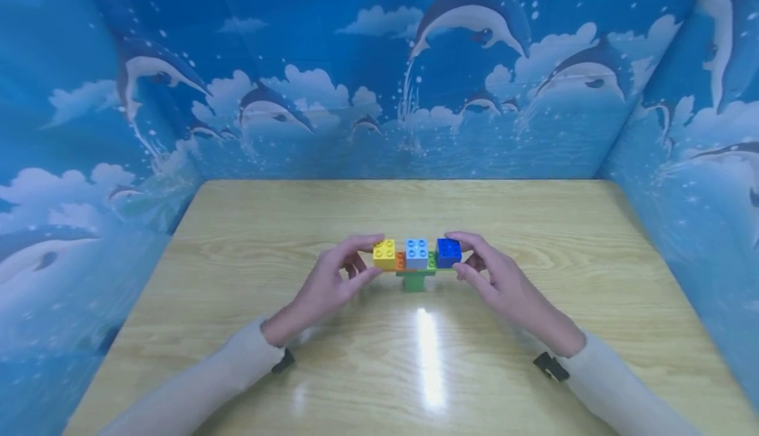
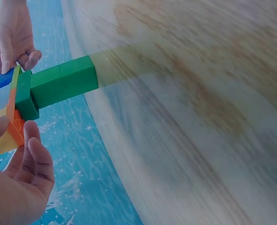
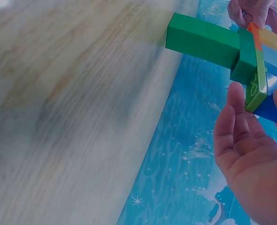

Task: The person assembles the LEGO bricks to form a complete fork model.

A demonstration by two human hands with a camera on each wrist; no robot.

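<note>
A toy-brick structure stands on the table, its column of green bricks (image 2: 65, 80) upright with a wider dark green brick (image 3: 245, 56) on top. Across that lie an orange brick (image 1: 400, 261) and a lime green brick (image 3: 256, 89). Three bricks sit in a row above: yellow (image 1: 384, 255), light blue (image 1: 416, 255) and dark blue (image 1: 449, 253). My left hand (image 1: 329, 283) pinches the yellow brick between thumb and index finger. At the other end my right hand (image 1: 505, 284) holds the dark blue brick the same way. The other fingers are curled loosely below the bricks.
The wood-grain table (image 1: 267, 225) runs back to a blue curtain (image 1: 332, 41) printed with dolphins and clouds, which also hangs at both sides. A bright light reflection (image 1: 429, 357) lies on the tabletop in front of the structure. Dark straps (image 1: 551, 366) show at both cuffs.
</note>
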